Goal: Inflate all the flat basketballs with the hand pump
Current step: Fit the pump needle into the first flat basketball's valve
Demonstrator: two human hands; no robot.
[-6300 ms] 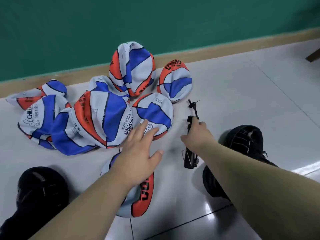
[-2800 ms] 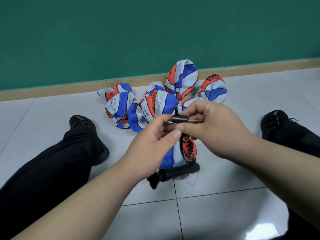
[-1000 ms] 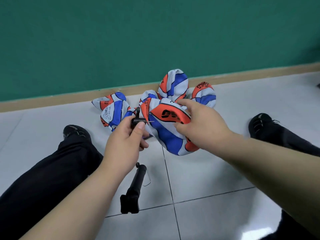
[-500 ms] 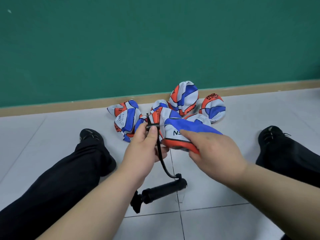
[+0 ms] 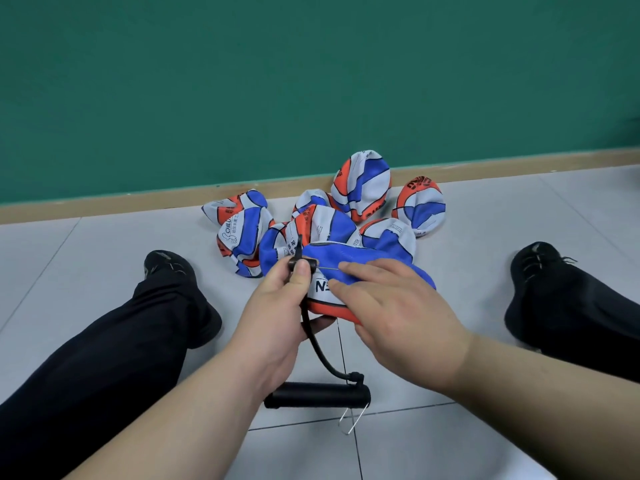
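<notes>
My left hand pinches the black nozzle at the end of the pump hose, its thin needle pointing right onto a flat basketball. That ball, blue on top with a white and orange edge, is held above the floor by my right hand, fingers spread over it. The black hose curves down to the black hand pump, which lies on its side on the tiles below my hands. Several more flat blue, white and orange basketballs are heaped by the wall.
My legs in black trousers and black shoes lie spread on the grey tiled floor, the left shoe and the right shoe on either side of the heap. A green wall with a tan skirting board stands just behind the balls.
Since a second ago I have turned the held ball blue side up and brought the needle against it. The pump has swung flat across the tiles, and the view has shifted.
</notes>
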